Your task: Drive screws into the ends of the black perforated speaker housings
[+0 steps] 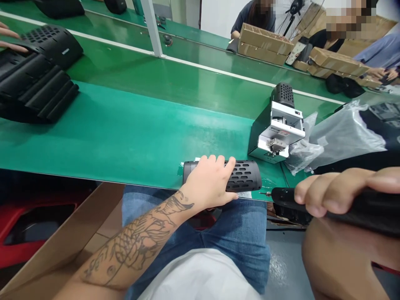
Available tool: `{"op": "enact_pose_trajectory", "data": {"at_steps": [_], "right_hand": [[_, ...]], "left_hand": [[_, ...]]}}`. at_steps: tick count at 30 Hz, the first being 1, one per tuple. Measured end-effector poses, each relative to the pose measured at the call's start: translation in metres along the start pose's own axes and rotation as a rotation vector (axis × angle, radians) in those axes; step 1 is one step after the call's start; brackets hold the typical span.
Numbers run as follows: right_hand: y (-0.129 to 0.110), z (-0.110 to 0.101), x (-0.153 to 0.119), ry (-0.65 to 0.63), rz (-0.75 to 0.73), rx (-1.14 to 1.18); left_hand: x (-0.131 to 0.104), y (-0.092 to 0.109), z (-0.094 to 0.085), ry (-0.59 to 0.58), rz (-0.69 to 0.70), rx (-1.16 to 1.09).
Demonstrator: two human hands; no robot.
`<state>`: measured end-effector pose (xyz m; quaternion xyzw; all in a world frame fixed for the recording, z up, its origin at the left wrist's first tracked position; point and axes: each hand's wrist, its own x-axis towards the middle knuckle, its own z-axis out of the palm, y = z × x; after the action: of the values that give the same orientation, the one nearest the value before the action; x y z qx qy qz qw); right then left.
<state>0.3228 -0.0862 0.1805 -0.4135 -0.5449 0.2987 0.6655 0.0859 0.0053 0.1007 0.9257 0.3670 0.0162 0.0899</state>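
My left hand [214, 180] is wrapped over a black slotted plastic housing [245, 175] lying on its side at the bench's front edge. Its thumb is on the near side and its fingers reach over the top, hiding the middle of the part. In my right hand [331, 191] is a black electric screwdriver [286, 196], held level. The screwdriver's thin bit points left, just short of the housing's right end and apart from it. Beyond the housing, to the right, stands a silver and black screw feeder [275, 133].
Another perforated black part [283, 95] is behind the feeder. Clear plastic bags [346, 129] lie to its right. Black ribbed housings [40, 87] sit at left, with another person's hand [11, 37] on them. A white post [151, 29] rises from the green bench [134, 129]. Co-workers sit opposite near cardboard boxes [265, 43].
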Motion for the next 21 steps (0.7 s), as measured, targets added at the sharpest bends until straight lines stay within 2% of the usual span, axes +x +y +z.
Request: {"op": "enact_pose_trajectory", "data": {"at_steps": [3,13,21], "right_hand": [[0.005,0.013,-0.004,-0.088,-0.09,0.059],[0.024,0.026,0.01,-0.113,0.012,0.129],[0.041,0.026,0.011,-0.144,-0.022,0.23]], "left_hand": [[0.0,0.0,0.0,0.009,0.001,-0.003],[0.0,0.001,0.0,0.0,-0.005,0.002],[-0.001,0.002,-0.002,-0.034,-0.009,-0.008]]}}
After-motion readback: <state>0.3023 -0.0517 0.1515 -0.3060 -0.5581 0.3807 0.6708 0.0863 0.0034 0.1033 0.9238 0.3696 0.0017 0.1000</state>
